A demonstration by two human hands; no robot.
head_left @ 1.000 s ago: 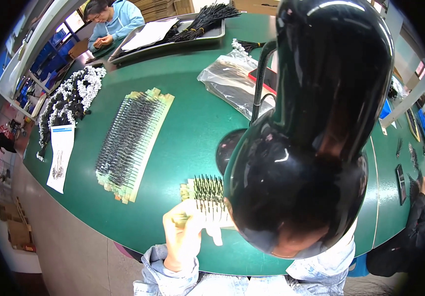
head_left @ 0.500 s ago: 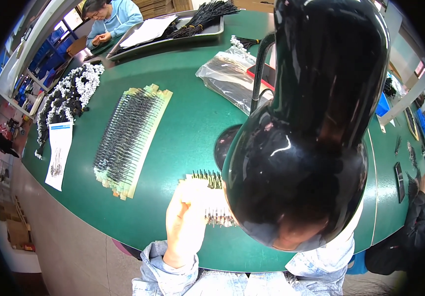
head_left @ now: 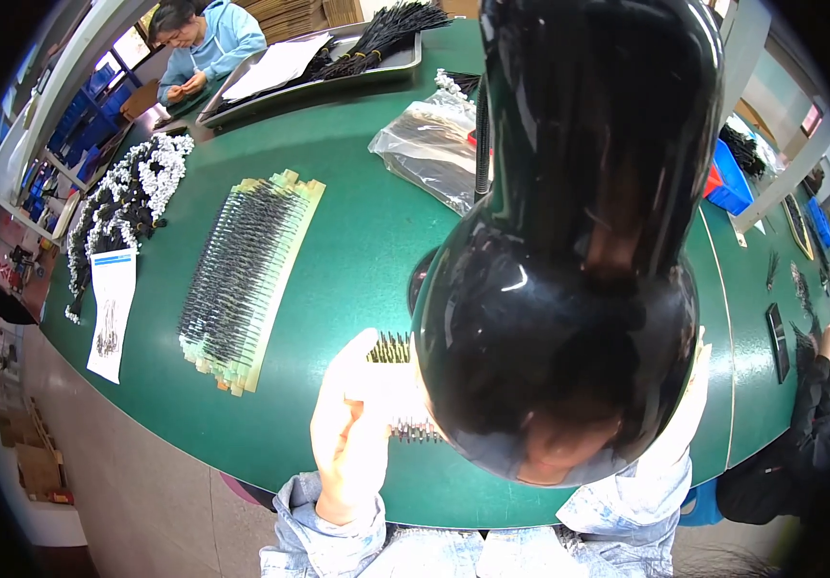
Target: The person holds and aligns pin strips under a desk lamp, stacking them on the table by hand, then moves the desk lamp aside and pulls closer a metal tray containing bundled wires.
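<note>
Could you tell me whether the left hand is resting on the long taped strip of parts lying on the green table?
No, the left hand is at a small strip near the table edge, apart from the long strip.

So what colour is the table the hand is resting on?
The table is dark green, and the left hand rests on it. The head view shows it best.

Left hand up, right out of sight

Left hand (head_left: 352, 429) raised edge-on from a denim cuff, fingers (head_left: 357, 361) together, extended forward; grip unclear.
</note>
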